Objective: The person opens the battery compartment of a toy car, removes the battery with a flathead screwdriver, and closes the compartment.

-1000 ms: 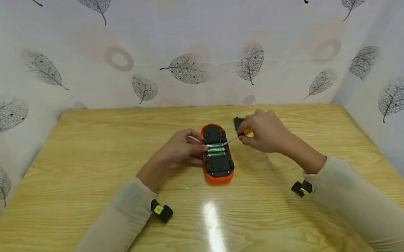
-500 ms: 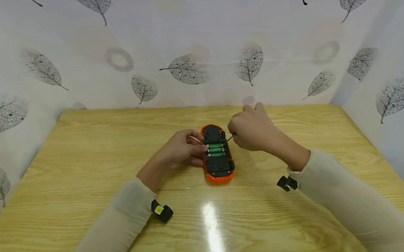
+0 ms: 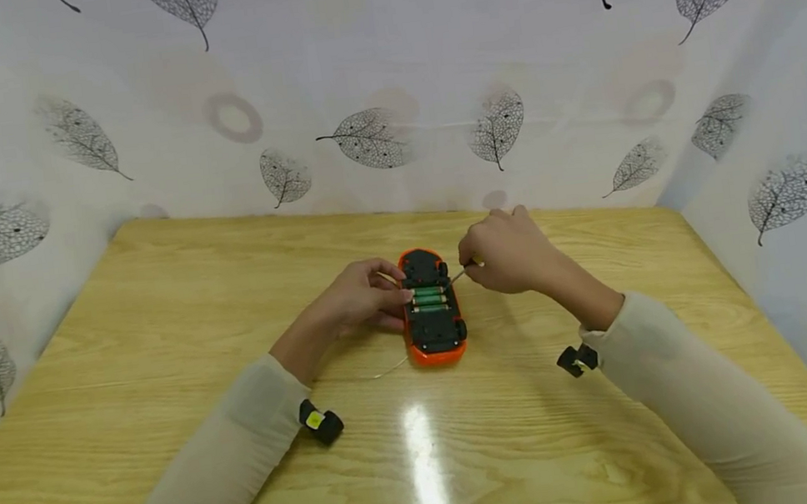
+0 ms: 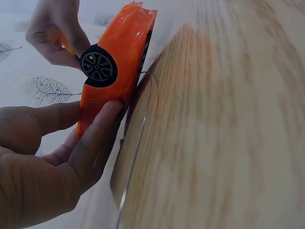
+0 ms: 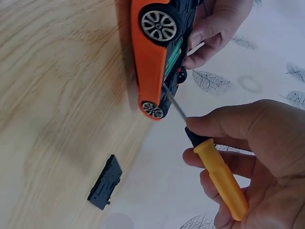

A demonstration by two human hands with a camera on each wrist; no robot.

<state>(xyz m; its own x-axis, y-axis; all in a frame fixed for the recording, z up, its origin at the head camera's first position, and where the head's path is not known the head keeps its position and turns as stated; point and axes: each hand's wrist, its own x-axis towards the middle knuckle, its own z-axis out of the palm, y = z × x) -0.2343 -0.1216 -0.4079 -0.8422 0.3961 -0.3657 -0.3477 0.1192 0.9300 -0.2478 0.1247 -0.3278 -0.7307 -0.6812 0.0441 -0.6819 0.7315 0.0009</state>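
An orange toy car (image 3: pixel 437 356) lies upside down on the table, its black underside facing up. Several green batteries (image 3: pixel 429 300) sit side by side in its uncovered compartment. My left hand (image 3: pixel 364 297) grips the car by its left side, thumb near the batteries and fingers along the body. In my right hand (image 3: pixel 513 251) is a screwdriver (image 5: pixel 220 174) with a yellow and black handle, pinched between thumb and fingers. Its metal shaft slants down to the car's underside, the tip right beside the battery compartment's edge.
A black battery cover (image 5: pixel 105 182) lies on the wooden table (image 3: pixel 290 501) past the car, hidden behind the right hand in the head view. A thin wire (image 4: pixel 138 152) trails from under the car. Leaf-printed cloth (image 3: pixel 349 57) hangs along the back and sides.
My right hand has moved left and closer to the car, turning over with the screwdriver, and now covers the black cover in the head view. The left hand stays on the car.
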